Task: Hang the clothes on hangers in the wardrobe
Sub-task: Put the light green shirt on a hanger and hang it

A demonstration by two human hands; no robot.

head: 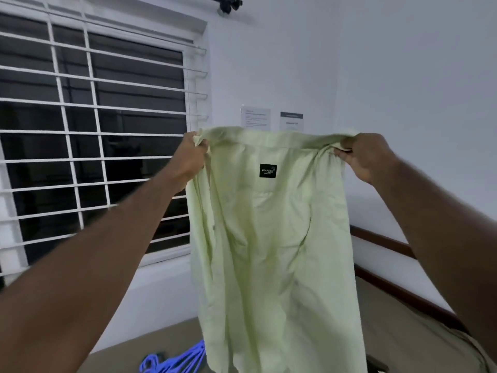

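Note:
A pale green shirt (274,238) hangs spread out in front of me, its inside facing me with a black label below the collar. My left hand (189,160) grips the shirt's left shoulder. My right hand (363,156) grips the right shoulder at the same height. Both arms are stretched forward and up. Blue plastic hangers (172,359) lie low down on the brown surface, partly hidden behind the shirt's hem. No wardrobe is in view.
A barred window (94,135) with dark glass fills the left. White walls meet in a corner behind the shirt, with two paper notices (271,118) stuck on. A brown-covered bed (419,332) with a dark wooden rail runs along the right wall.

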